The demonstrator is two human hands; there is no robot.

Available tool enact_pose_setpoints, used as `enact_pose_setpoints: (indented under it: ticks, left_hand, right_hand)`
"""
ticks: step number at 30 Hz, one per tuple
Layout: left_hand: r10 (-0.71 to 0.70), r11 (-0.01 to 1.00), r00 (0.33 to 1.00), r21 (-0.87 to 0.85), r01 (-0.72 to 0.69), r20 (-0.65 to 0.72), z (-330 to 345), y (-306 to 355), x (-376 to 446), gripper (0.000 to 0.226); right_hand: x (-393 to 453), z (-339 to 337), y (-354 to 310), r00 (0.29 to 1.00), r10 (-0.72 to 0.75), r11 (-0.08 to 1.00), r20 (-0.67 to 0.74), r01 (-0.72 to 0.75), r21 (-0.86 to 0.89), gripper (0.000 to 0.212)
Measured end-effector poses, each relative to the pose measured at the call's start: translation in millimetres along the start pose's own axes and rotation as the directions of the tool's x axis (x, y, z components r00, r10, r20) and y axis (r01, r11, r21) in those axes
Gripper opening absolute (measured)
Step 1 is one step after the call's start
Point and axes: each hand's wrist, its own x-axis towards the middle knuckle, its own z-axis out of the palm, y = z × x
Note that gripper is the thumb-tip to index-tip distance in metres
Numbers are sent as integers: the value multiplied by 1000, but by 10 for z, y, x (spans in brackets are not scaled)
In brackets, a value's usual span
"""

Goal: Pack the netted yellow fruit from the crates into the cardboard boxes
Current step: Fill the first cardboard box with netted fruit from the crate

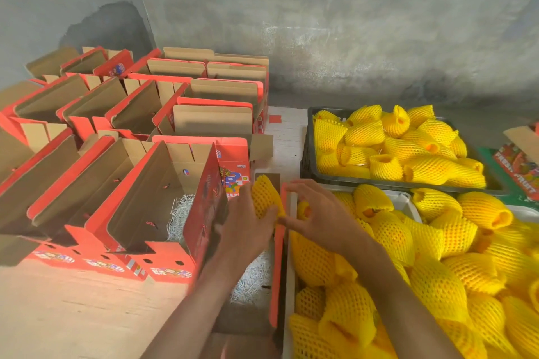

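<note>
One netted fruit (264, 197) sits in the left hand (248, 224), fingers curled round it, long axis toward twelve o'clock. Right hand (318, 213), fingers loosely spread, touches it from three o'clock over the open box (275, 271).

wall (350, 23): grey, stained concrete | dark patch (108, 26): upper left | floor (73, 309): pale wooden boards

Dim even light, motion blur, bowed edges

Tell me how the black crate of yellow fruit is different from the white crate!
The black crate sits farther away by the wall; the white crate is close, beside the person's arms. The black crate is dark with slotted sides; the white crate's rim is pale. Fruit rises above the white crate's rim more than in the black crate. Both hold fruit in yellow foam nets.
</note>
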Motion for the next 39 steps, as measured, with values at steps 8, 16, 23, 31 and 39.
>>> enact_pose_setpoints:
  ticks: [8, 16, 23, 31, 39]
  left_hand:
    - [-155, 936, 982, 334, 110, 111, 239, -400, 55, 65]
    - [-309, 785, 927, 607, 122, 214, 794, -911, 192, 52]
    - [-270, 839, 919, 538, 79, 287, 837, -1057, 158, 69]
    - [-324, 794, 922, -470, 386, 211, 133, -412, 119, 19]
    - [35, 344, 905, -855, 388, 424, -119, -9, -44, 57]
  right_hand:
    - [-250, -170, 151, 962, 154, 967, 224, -101, -234, 54]
    - [-173, -283, 100, 787, 315, 949, 530, -258, -181, 119]
    - [-237, -234, 17, 747, 313, 935, 586, -135, -328, 105]
    - [-91, -389, 153, 917, 251, 904, 311, -336, 263, 94]
    - [149, -128, -341, 987, 120, 895, 108, -155, 418, 93]
